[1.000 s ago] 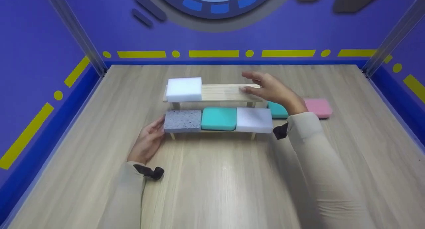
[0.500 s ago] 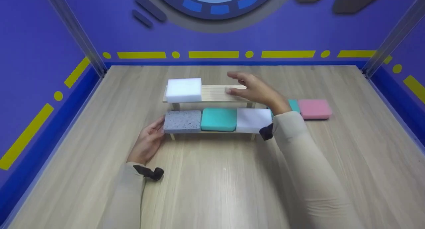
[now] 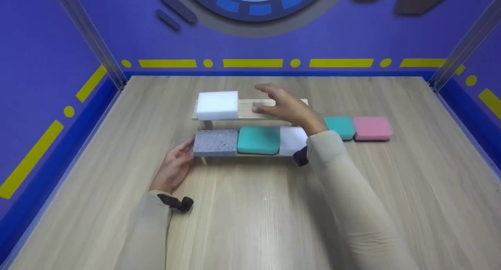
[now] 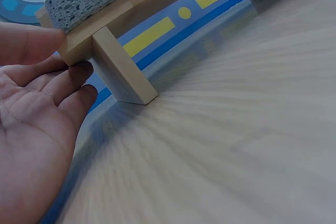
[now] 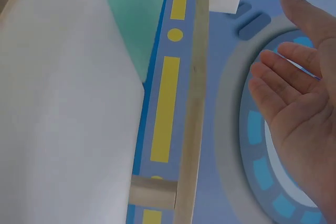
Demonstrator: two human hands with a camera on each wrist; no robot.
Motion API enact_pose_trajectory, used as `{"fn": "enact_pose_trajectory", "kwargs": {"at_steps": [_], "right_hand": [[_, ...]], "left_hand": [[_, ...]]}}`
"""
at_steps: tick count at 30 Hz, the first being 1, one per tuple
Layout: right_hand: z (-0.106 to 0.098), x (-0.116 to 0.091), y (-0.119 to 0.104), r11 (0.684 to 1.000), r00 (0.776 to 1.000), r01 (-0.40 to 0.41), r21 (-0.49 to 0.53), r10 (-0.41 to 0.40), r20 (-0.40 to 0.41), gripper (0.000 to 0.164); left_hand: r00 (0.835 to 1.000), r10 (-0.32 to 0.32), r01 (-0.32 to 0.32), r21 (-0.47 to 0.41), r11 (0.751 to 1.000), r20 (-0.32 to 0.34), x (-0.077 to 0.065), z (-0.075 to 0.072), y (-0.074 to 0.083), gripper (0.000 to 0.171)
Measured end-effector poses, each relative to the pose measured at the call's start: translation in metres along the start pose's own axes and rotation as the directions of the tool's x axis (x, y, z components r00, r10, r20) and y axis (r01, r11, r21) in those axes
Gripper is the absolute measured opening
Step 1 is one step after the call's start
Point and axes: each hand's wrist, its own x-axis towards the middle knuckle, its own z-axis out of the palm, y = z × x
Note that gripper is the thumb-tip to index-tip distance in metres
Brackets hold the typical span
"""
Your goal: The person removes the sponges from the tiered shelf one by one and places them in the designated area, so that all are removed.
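Note:
My left hand [image 3: 173, 166] holds the left end of the front wooden shelf [image 4: 131, 17]; in the left wrist view its thumb lies at the board's corner and the fingers behind and below. On this shelf sit a grey speckled sponge [image 3: 215, 142], a green sponge [image 3: 258, 140] and a white sponge [image 3: 291, 140], side by side. The white one is partly hidden by my right forearm. Over the back wooden shelf [image 3: 246, 112] hovers my right hand [image 3: 287, 105], its fingers spread and nothing in them. A white sponge [image 3: 217, 105] rests at that shelf's left end.
Right of the shelves, another green sponge [image 3: 340, 127] and a pink sponge [image 3: 373, 128] lie on the wooden table [image 3: 242, 207]. Blue panels [image 3: 352, 35] with yellow marks surround the table at the back and both sides.
My right hand has moved left above the back shelf, towards the white sponge there. More of the green sponge on the table now shows. The left hand has stayed in place.

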Motion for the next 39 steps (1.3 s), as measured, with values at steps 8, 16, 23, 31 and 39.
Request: {"fn": "enact_pose_trajectory", "kwargs": {"at_steps": [8,16,23,31,39], "right_hand": [[0.012,0.007,-0.007,0.996,0.997,0.071,-0.045,-0.071,0.008,0.072],[0.030,0.014,-0.011,0.994,0.995,0.092,-0.057,-0.090,0.046,0.075],[0.040,0.022,-0.015,0.995,0.995,0.083,-0.049,-0.080,0.064,0.082],[0.051,0.029,-0.019,0.999,0.997,0.026,-0.035,-0.024,0.069,0.083],[0.054,0.031,-0.019,0.996,0.996,0.082,-0.045,-0.080,0.045,0.072]], "left_hand": [[0.999,-0.024,0.025,0.015,1.000,-0.031,0.001,0.001,0.002,0.063],[0.999,-0.032,0.033,0.024,0.999,-0.032,-0.002,0.000,0.002,0.063],[1.000,-0.013,0.013,0.009,1.000,-0.011,-0.001,0.001,0.001,0.063],[1.000,-0.003,0.003,0.008,1.000,0.006,0.000,0.000,0.000,0.062],[0.999,-0.037,0.037,-0.002,0.999,-0.016,-0.002,0.001,0.003,0.064]]}}
